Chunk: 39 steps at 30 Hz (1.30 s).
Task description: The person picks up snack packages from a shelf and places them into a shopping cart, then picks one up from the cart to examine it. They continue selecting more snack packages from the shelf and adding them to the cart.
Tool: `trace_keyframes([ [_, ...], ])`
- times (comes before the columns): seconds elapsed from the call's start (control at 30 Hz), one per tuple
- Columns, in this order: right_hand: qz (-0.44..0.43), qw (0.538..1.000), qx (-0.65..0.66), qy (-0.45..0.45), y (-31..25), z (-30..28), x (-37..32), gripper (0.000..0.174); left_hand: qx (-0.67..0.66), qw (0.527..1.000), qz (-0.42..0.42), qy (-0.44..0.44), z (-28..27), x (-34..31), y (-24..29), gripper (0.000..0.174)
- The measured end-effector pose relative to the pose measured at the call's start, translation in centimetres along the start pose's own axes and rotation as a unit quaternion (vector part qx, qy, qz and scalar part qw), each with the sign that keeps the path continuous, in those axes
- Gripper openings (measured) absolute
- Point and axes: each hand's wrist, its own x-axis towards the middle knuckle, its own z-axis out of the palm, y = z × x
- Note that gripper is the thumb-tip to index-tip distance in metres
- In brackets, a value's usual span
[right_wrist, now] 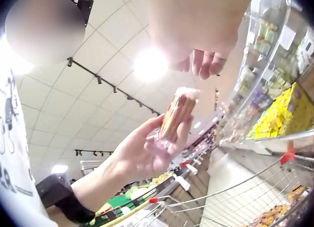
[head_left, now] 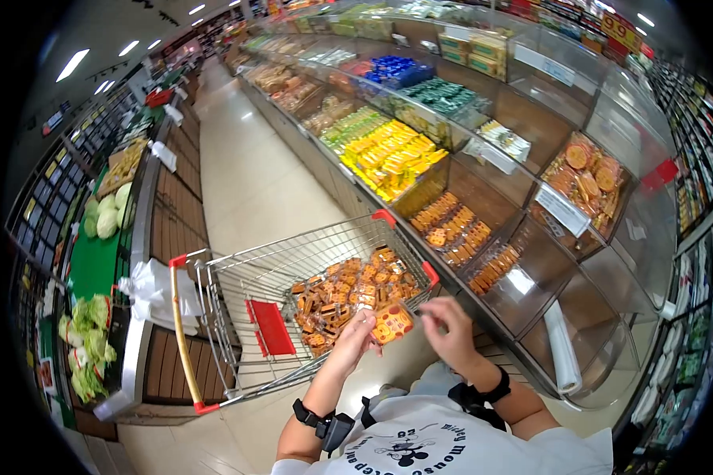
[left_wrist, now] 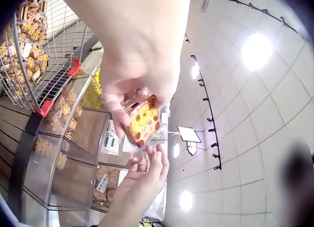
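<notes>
My left hand (head_left: 352, 345) grips a packet of biscuits (head_left: 392, 323) in clear wrapping, held up in front of my chest. A yellow cartoon bear and red spots decorate the packet's front; its layered side edge shows in the right wrist view. Just to the right of the packet is my right hand (head_left: 450, 331), fingers loosely bent and holding nothing. In the right wrist view a gap separates the right hand's fingertips (right_wrist: 205, 70) from the packet. Below the hands, a wire shopping cart (head_left: 253, 252) carries a heap of similar orange packets (head_left: 337, 294).
To the right stands a slanted snack display with clear bins, including yellow packets (head_left: 392, 154) and orange packets (head_left: 451, 226). A plastic bag roll (head_left: 562, 348) lies at its near end. Leafy vegetables (head_left: 91, 344) and white bags (head_left: 154, 289) are on the left counter. An aisle (head_left: 234, 150) runs ahead.
</notes>
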Motion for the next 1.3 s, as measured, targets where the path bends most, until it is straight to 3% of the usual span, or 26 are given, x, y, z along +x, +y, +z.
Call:
trace_keyframes([
  [0.1,0.123,0.987,0.072,-0.078,4.0,-3.6,1.4,0.023,0.135,0.990,-0.047,-0.004,1.9,3.7,-1.0,0.020],
  [0.23,0.160,0.960,0.036,-0.227,6.4,-8.6,2.5,0.027,0.252,0.962,-0.074,-0.079,4.7,9.7,-2.5,0.021],
  [0.33,0.211,0.950,0.030,-0.227,10.0,-11.7,2.2,0.026,0.307,0.933,-0.111,-0.150,6.6,14.3,-4.5,0.025],
  [0.4,0.252,0.951,0.041,-0.175,13.5,-13.5,1.7,0.023,0.270,0.941,-0.115,-0.170,8.2,17.4,-6.8,0.028],
  [0.5,0.323,0.943,0.059,-0.060,19.8,-15.8,0.8,0.021,0.048,0.989,-0.137,0.004,10.1,22.4,-10.9,0.027],
  [0.57,0.339,0.939,-0.030,-0.045,23.8,-16.7,0.4,0.021,-0.095,0.975,-0.170,0.105,9.9,25.7,-13.3,0.022],
  [0.67,0.316,0.940,-0.104,-0.069,29.1,-16.3,0.0,0.022,-0.139,0.939,-0.291,0.122,8.5,28.5,-17.7,0.015],
  [0.73,0.258,0.950,-0.144,-0.103,32.3,-14.4,-0.7,0.023,-0.120,0.922,-0.303,0.209,8.9,29.2,-20.1,0.008],
  [0.8,0.262,0.955,-0.095,-0.101,35.0,-12.0,-1.6,0.020,-0.126,0.908,-0.352,0.186,5.5,30.7,-24.3,0.008],
  [0.87,0.270,0.954,-0.101,-0.083,37.5,-9.8,-2.8,0.016,-0.061,0.922,-0.315,0.218,7.5,31.1,-23.7,0.011],
  [0.93,0.362,0.931,0.037,-0.038,44.1,-5.7,-7.2,0.015,-0.022,0.933,-0.289,0.213,8.4,31.6,-24.2,0.014],
  [1.0,0.338,0.941,0.028,-0.011,45.3,-4.9,-8.1,0.013,-0.007,0.946,-0.277,0.170,7.6,32.1,-25.7,0.015],
  [1.07,0.194,0.973,-0.128,-0.002,43.6,-6.0,-7.2,0.013,-0.003,0.938,-0.300,0.173,7.3,32.3,-26.1,0.015],
  [1.13,0.304,0.945,-0.122,0.005,43.8,-5.2,-6.9,0.013,-0.008,0.928,-0.336,0.157,6.8,32.9,-26.7,0.020],
  [1.17,0.357,0.926,-0.119,0.009,44.3,-5.0,-7.0,0.013,0.015,0.939,-0.305,0.156,7.0,33.2,-26.9,0.020],
  [1.23,0.381,0.919,-0.100,0.006,43.5,-6.4,-6.4,0.012,0.061,0.957,-0.240,0.151,7.9,33.4,-27.0,0.020],
  [1.3,0.400,0.908,-0.123,-0.009,41.7,-7.7,-5.0,0.013,0.101,0.950,-0.258,0.146,11.1,32.7,-23.8,0.022],
])
